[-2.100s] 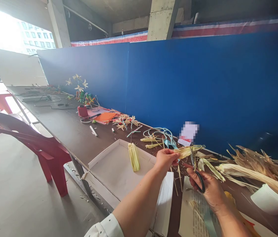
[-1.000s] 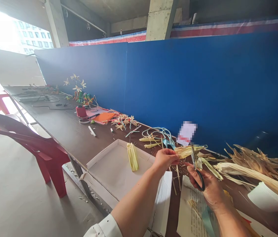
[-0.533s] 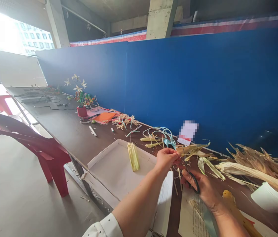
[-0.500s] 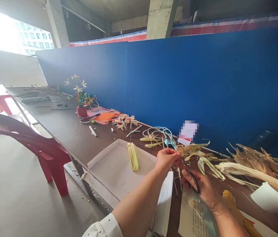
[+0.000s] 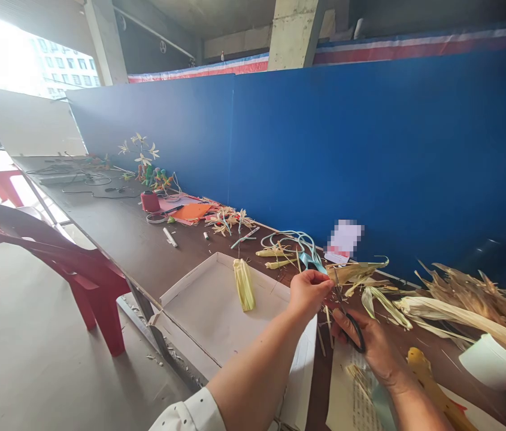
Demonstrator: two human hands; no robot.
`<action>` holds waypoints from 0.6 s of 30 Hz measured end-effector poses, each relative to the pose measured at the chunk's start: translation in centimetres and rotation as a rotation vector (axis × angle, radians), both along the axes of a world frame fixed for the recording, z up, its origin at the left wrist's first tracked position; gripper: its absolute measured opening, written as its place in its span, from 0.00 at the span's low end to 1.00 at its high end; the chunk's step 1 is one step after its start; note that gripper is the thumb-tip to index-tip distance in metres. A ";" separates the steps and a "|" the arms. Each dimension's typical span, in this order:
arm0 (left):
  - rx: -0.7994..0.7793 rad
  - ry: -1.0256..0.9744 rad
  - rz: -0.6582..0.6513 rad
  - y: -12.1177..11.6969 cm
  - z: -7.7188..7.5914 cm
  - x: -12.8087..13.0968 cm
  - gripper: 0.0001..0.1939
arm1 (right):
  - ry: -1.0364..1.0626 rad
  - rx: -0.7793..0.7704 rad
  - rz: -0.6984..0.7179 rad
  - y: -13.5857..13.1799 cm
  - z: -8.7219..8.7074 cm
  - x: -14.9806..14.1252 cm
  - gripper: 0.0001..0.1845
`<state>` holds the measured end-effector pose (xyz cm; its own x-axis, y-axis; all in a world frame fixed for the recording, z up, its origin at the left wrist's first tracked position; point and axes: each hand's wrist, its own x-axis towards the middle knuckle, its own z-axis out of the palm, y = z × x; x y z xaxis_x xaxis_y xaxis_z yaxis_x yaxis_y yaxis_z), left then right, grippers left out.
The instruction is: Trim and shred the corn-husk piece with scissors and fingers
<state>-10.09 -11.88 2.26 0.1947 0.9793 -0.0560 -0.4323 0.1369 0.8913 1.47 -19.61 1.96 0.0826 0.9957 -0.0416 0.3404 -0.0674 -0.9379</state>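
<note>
My right hand is closed round a pair of scissors with dark handles, its thumb through a loop. The blades point up and away, toward my left hand. The fingers of that hand are pinched together beside the blades; what they hold is too small to make out. Just beyond them lies a dry corn husk. A pale green piece of husk rests in the shallow white box lid, left of my left hand.
On the right are a heap of dried husks, a white tub and a yellow figure. Husk flowers, orange paper and a white marker lie farther along the table. A blue partition stands behind. Red chairs are at left.
Both hands keep nearly the same pose, with the left fingers still close to the scissors. The whole view has shifted very slightly.
</note>
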 end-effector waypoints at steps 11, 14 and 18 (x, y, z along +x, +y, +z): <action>0.213 0.232 0.118 0.3 -1.4 0.4 0.04 | 0.015 -0.013 -0.005 0.1 -0.3 0.4 0.22; 0.222 0.222 0.099 0.3 -1.3 0.3 0.03 | 0.014 0.020 -0.009 0.1 -0.1 0.1 0.24; 0.142 0.137 0.056 0.3 -1.0 0.2 0.04 | -0.008 0.030 -0.018 0.1 -0.1 0.0 0.24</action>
